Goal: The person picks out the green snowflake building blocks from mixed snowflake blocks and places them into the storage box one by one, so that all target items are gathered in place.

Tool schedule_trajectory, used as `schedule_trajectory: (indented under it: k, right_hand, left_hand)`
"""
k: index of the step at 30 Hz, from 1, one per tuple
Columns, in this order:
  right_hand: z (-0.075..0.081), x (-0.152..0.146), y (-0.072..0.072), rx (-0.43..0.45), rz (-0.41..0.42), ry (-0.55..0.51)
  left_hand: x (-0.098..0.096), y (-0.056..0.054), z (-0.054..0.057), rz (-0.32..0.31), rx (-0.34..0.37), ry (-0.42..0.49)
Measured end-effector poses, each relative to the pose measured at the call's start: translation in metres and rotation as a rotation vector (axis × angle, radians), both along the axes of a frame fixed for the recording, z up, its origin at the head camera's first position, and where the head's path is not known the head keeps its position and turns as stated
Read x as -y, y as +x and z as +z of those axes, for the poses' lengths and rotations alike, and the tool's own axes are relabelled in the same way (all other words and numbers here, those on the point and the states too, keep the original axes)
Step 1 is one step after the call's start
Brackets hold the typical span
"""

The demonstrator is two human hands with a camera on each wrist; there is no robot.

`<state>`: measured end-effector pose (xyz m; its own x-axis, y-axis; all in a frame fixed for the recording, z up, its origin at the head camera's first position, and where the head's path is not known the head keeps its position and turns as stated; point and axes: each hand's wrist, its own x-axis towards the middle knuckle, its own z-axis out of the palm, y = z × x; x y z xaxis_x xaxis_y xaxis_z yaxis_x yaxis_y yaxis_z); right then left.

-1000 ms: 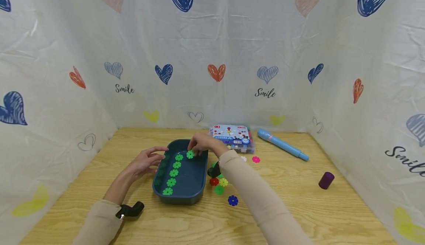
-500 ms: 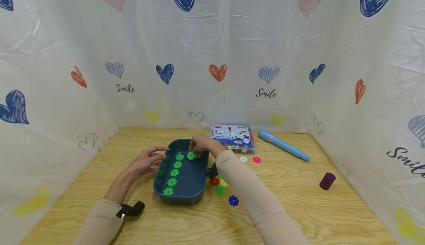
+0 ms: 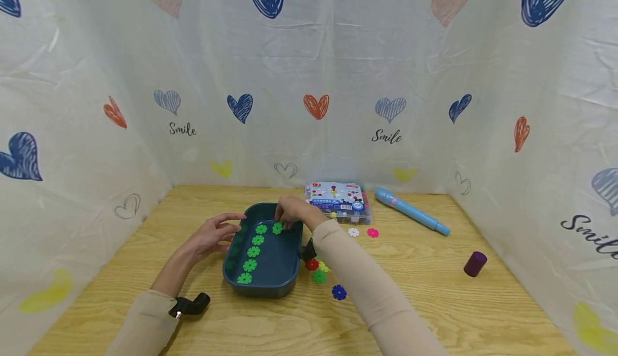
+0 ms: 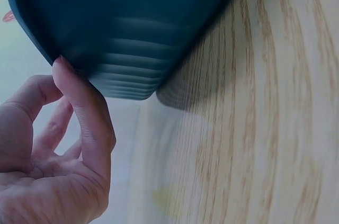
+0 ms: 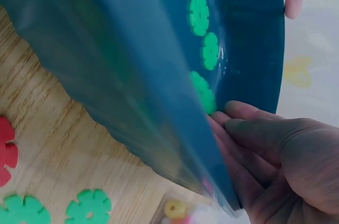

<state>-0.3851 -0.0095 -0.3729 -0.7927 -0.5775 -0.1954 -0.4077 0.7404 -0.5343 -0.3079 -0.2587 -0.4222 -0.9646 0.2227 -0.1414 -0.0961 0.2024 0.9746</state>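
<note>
My right hand (image 3: 291, 212) reaches over the far rim of the teal tray (image 3: 285, 270), fingertips curled down on the green flower disc (image 3: 277, 228) at the head of a second column — whether pinched or merely pressed flat I cannot tell; my left hand (image 3: 212, 234) rests relaxed, fingers loosely spread, thumb tip touching the tray's left wall. Judged progress: a column of five green discs (image 3: 253, 251) already lies in the tray. Left on the worktop (image 3: 434, 313) right of the tray: one green disc (image 3: 318, 276) among red, yellow, blue, pink and white ones.
</note>
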Motion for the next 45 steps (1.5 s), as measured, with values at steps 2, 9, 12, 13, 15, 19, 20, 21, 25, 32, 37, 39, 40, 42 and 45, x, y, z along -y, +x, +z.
schedule_trajectory:
  k: [2,9,12,13,15,19,20,21,25,32,37,39,40,42,45]
  right_hand:
    - [0.002,-0.001,-0.001,0.002,0.002,0.004]
    - [0.015,-0.013,-0.004,-0.006,0.073,-0.044]
    - [0.026,-0.023,-0.004,-0.005,0.103,-0.092]
    - [0.029,-0.028,-0.004,-0.007,0.111,-0.108]
    - [0.035,-0.037,-0.005,-0.021,0.125,-0.13]
    - [0.036,-0.063,-0.009,-0.054,0.149,-0.156]
    - [0.035,-0.07,-0.01,-0.069,0.153,-0.153]
    - [0.034,-0.078,-0.01,-0.086,0.158,-0.151]
    - [0.029,-0.106,-0.007,-0.113,0.161,-0.132]
    - [0.018,-0.141,0.002,-0.125,0.182,-0.087]
    - [0.004,-0.159,0.01,-0.088,0.197,-0.082]
    - [-0.002,-0.166,0.013,-0.064,0.194,-0.081]
    - [-0.005,-0.169,0.015,-0.056,0.191,-0.082]
    - [-0.01,-0.174,0.018,-0.057,0.192,-0.078]
    - [-0.018,-0.182,0.022,-0.103,0.215,-0.057]
  left_hand:
    - [0.0,0.0,0.0,-0.002,-0.002,0.001]
    - [-0.001,0.001,0.0,-0.009,0.002,0.007]
    - [-0.001,0.001,0.0,-0.011,-0.002,0.011]
    - [-0.001,0.001,0.0,-0.015,-0.007,0.01]
    - [0.0,0.001,0.0,-0.015,-0.009,0.01]
    - [0.0,0.002,-0.001,-0.01,-0.001,0.01]
    - [-0.001,0.002,-0.001,-0.01,0.0,0.009]
    - [-0.001,0.002,-0.001,-0.012,0.001,0.007]
    - [-0.002,0.002,-0.001,-0.016,0.006,-0.001]
    - [-0.002,0.001,0.0,-0.001,-0.01,-0.019]
    - [-0.001,0.001,0.0,0.015,0.003,-0.023]
    - [-0.002,0.001,0.0,0.018,0.006,-0.021]
    - [-0.002,0.001,0.001,0.013,0.007,-0.02]
    - [-0.003,0.001,0.001,0.009,0.011,-0.012]
    - [-0.002,0.001,0.002,0.001,0.012,-0.006]
